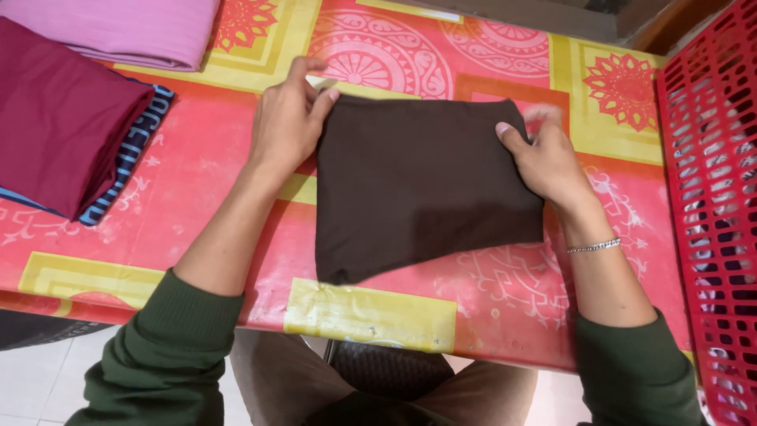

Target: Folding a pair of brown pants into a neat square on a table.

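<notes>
Head-camera view over a worktop (197,181) covered in a red, pink and yellow patterned cloth: a folded dark brown cloth (422,185) lies flat near the middle, its near edge close to the worktop's front. The left hand (288,122) rests at the cloth's far left corner, thumb on top and fingers curled loosely around the edge, pinching it. The right hand (544,158) grips the far right corner, thumb pressed on the fabric, fingers tucked behind. A thin silver bracelet (595,246) circles the right wrist, and both arms wear dark green sleeves. To the left sit a folded maroon cloth (59,118) over a blue patterned piece (130,158), with a folded pink cloth (130,28) beyond. A red plastic basket (710,173) stands at the right edge.
</notes>
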